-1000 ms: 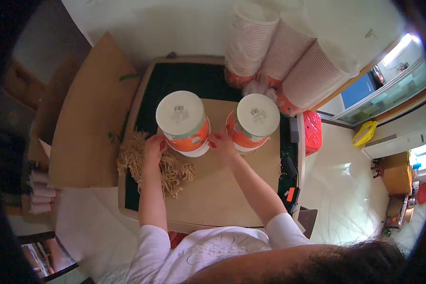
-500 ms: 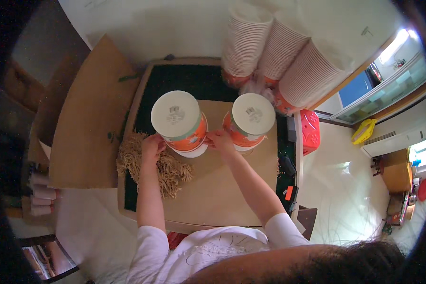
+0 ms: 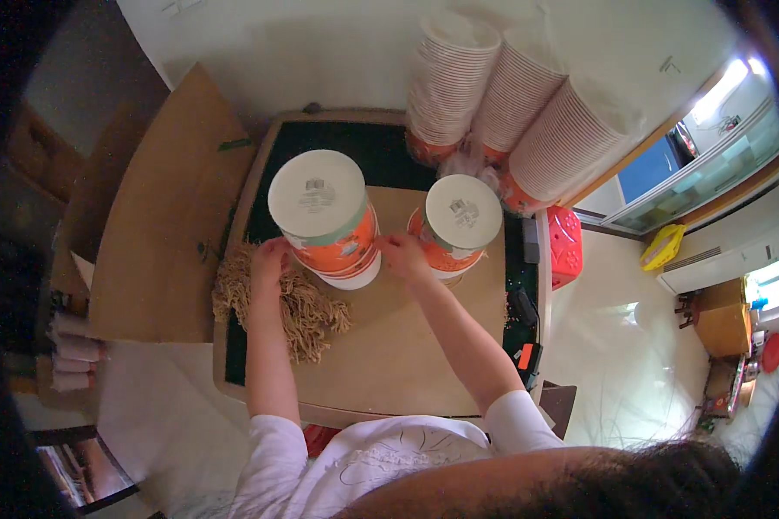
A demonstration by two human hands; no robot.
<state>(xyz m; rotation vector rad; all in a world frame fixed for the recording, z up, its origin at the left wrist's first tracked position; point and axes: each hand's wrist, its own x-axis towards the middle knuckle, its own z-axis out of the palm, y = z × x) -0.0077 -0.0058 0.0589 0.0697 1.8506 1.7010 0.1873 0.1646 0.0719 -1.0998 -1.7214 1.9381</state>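
A stack of paper buckets (image 3: 336, 246), orange-patterned with white bases turned up, stands upside down on a brown cardboard sheet (image 3: 407, 346). My left hand (image 3: 271, 261) pinches at the left side of this stack, near a lower rim. On the other side my right hand (image 3: 402, 256) has its fingers closed against the stack's right edge, in the gap between the two stacks. A second, shorter upside-down bucket stack (image 3: 464, 216) stands just right of that hand. Tan paper cord (image 3: 307, 316) with frayed loops lies in a heap under my left forearm.
Tall sleeves of nested white-rimmed buckets (image 3: 567, 134) stand at the back right against the wall. A large cardboard piece (image 3: 160, 225) leans at the left. Small dark and orange items (image 3: 528, 355) lie along the table's right edge, beside a red plastic stool (image 3: 565, 246).
The left bucket stack has risen a little, showing more of its orange side, and its top has shifted slightly left. Both hands stay at its sides, slightly higher.
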